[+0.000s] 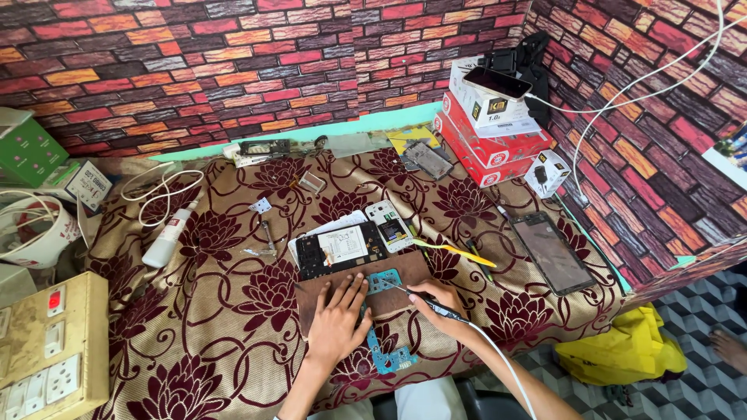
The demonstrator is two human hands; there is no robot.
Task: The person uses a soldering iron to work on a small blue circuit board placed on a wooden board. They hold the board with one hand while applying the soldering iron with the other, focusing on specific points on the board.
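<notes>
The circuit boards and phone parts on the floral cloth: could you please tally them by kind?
Blue circuit boards: 2, one under the left hand, one at the cloth's edge.
Opened phone bodies: 2, black and white.
Loose dark screen panel: 1.
Soldering iron in the right hand: 1.
Total: 6.

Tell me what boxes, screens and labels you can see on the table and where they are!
Stack of boxes: back right corner, flat red and white cartons, a white one on top.
Phone: lying on that stack, dark screen, cable plugged in.
Small white box: beside the stack, black picture on it.
Loose dark screen: right edge, flat black rectangle.
Green box: far left, with white spots.
White tube: left, lying down, red label.
</notes>
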